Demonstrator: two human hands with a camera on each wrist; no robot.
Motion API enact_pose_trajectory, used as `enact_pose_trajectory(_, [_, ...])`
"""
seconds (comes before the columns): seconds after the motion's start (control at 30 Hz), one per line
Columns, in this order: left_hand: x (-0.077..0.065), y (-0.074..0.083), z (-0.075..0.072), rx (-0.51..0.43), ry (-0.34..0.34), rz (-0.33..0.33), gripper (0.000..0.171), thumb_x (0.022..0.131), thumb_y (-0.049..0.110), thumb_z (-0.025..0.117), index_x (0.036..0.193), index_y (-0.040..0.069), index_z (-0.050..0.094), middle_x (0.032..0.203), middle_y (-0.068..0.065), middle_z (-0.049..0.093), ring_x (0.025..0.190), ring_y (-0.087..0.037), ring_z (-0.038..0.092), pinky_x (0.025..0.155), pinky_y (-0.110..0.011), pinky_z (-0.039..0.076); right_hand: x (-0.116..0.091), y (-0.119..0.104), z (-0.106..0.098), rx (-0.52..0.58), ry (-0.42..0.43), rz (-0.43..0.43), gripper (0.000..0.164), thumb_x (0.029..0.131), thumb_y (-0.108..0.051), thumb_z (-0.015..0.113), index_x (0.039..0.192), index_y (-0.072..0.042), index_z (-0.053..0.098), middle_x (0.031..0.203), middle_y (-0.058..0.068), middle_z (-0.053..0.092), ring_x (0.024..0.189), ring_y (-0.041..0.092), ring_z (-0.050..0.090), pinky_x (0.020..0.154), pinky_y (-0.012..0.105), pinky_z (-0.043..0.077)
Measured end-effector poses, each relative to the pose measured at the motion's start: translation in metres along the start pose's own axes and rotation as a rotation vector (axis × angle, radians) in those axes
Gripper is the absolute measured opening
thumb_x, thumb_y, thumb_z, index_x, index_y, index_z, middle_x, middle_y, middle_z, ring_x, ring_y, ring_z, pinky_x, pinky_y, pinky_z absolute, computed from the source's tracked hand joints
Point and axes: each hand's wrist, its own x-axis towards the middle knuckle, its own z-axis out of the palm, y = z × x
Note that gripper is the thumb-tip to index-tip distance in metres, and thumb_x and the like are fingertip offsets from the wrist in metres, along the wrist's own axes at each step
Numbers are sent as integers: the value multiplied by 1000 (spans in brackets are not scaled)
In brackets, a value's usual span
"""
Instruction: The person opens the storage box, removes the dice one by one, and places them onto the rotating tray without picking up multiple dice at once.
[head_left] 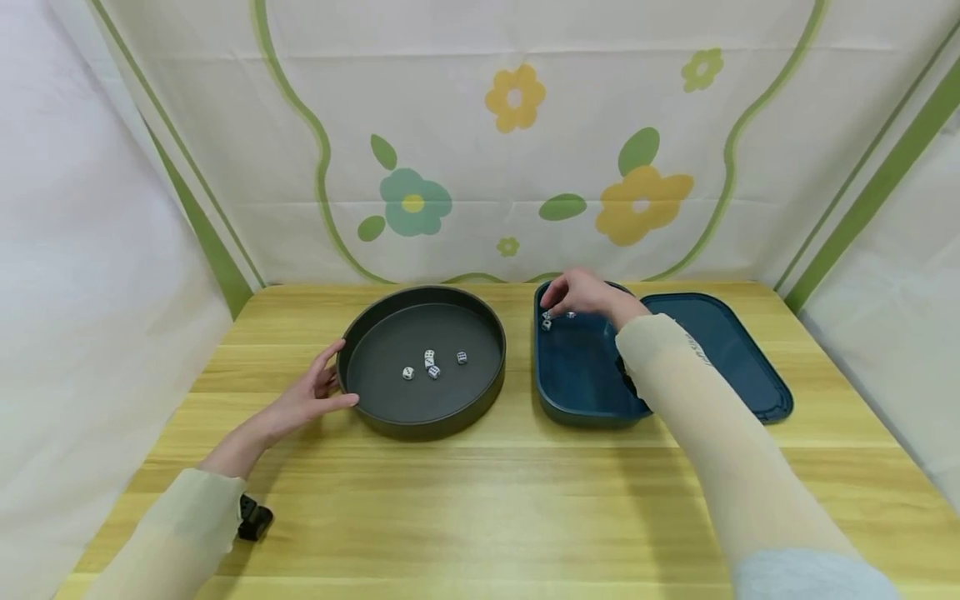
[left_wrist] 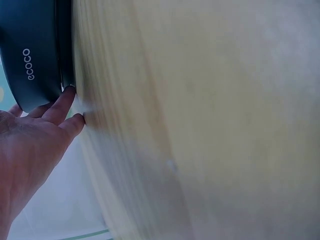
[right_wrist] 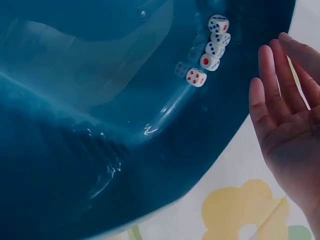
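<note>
My left hand (head_left: pixel 303 398) rests against the left side of a dark round tray (head_left: pixel 420 427), thumb and fingers spread along its outer wall. Several white dice (head_left: pixel 433 372) lie inside it. In the left wrist view, the fingertips touch the tray's wall (left_wrist: pixel 32 30), which has "ecoco" printed on it. Over the back left corner of a blue rectangular box (head_left: pixel 588 412) is my right hand (head_left: pixel 583 293), its fingers pointing down close to some dice. From the right wrist, several dice (right_wrist: pixel 215 49) show in a row inside the box, and the hand's fingers (right_wrist: pixel 270 80) look extended beside them.
A blue lid (head_left: pixel 738 358) lies flat to the right of the box, partly behind my right forearm. The wooden table (head_left: pixel 465 508) meets a white flowered cloth (head_left: pixel 465 150) at the back. White cloth also hangs on both sides.
</note>
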Motion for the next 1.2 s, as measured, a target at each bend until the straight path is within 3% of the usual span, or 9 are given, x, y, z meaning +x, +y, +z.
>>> enact_pose_trajectory(0.43, [5, -3, 4, 10, -6, 7, 91, 95, 18, 65, 157, 19, -2, 153, -33, 20, 138, -48, 24, 106, -61, 25, 19, 25, 9, -119, -90, -40, 18, 80, 10, 70, 97, 5, 73, 97, 16, 71, 93, 30, 62, 83, 41, 49])
enact_pose_trajectory(0.87, [6, -1, 5, 7, -4, 10, 92, 95, 18, 65, 157, 21, -2, 152, -34, 18, 139, -48, 20, 106, -62, 23, 16, 41, 16, -20, -33, -11, 19, 81, 5, 72, 99, 3, 74, 95, 12, 72, 92, 27, 65, 85, 41, 50])
enact_pose_trajectory(1.2, [5, 0, 5, 10, -2, 8, 92, 95, 17, 65, 157, 19, -2, 152, -35, 17, 139, -49, 20, 106, -62, 24, 16, 40, 20, -116, -75, -16, 15, 82, 4, 73, 96, 1, 75, 96, 11, 72, 92, 25, 65, 83, 40, 51])
